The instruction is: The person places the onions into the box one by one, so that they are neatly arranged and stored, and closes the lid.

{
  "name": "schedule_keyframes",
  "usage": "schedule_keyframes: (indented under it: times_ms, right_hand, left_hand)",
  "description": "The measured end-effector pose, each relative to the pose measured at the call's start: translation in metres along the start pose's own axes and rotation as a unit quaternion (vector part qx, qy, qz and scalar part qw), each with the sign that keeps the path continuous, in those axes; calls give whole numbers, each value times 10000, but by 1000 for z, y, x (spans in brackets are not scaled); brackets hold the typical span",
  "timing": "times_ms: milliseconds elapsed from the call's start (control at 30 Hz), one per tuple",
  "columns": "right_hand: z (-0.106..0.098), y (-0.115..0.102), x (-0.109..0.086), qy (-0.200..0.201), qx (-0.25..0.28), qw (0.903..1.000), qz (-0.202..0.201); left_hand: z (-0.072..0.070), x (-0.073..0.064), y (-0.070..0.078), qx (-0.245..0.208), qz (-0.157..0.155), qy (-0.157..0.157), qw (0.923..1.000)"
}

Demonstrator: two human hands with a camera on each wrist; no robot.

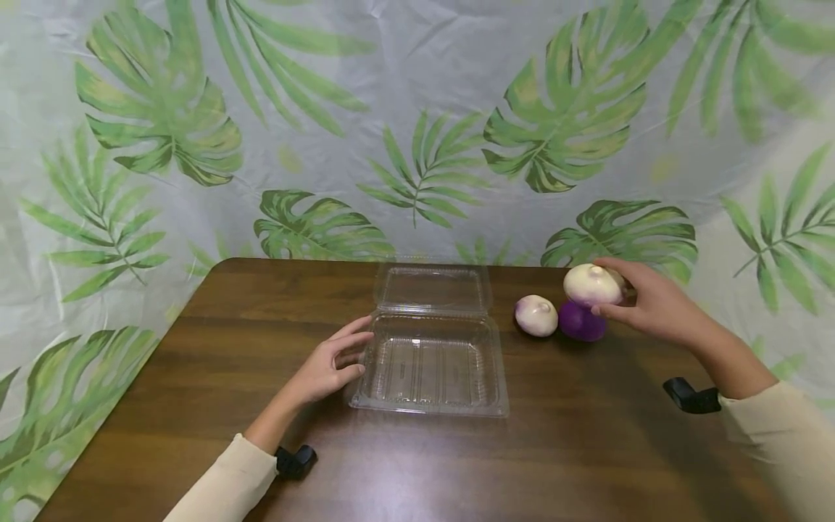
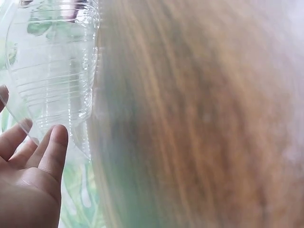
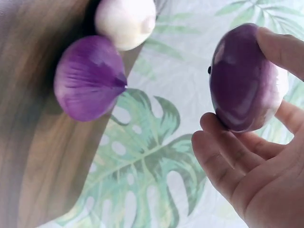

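My right hand (image 1: pixel 665 301) grips a white-and-purple turnip (image 1: pixel 593 284) between thumb and fingers, above the back right of the table. In the right wrist view the held turnip (image 3: pixel 244 78) shows its glossy purple side. Just below it, in the head view, a deep purple onion (image 1: pixel 583 321) lies beside a second white-and-purple turnip (image 1: pixel 536 315). At the centre lies a clear plastic clamshell box (image 1: pixel 427 370), its lid (image 1: pixel 433 288) folded back. My left hand (image 1: pixel 326 366) is at the box's left rim with loosely bent fingers; whether they touch it I cannot tell.
Everything stands on a dark brown wooden table (image 1: pixel 261 304) with a rounded back left corner. Behind it hangs a pale cloth (image 1: pixel 450 65) printed with green leaves. Each wrist wears a black camera mount (image 1: pixel 296 462).
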State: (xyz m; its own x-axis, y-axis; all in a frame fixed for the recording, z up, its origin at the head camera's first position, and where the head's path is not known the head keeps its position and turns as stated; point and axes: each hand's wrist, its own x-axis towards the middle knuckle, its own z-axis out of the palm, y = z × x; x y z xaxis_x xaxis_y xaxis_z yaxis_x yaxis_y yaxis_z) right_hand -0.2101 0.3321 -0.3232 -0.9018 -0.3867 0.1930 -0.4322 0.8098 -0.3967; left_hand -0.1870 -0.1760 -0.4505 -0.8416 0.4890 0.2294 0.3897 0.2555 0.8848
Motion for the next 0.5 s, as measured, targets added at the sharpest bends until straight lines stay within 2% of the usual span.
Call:
schedule_keyframes:
  times_ms: [133,367,500]
  right_hand:
    - [-5,-5,7,-132,154,9998,61]
    - [-12,-12,22,-119,-35,9999,61]
    - [-14,-16,27,-231,108,9995,174]
  left_hand:
    - [2,-2,0,-20,-9,-24,10000]
    - [3,-2,0,-24,0,11,10000]
    - [3,0,0,-13,-9,20,10000]
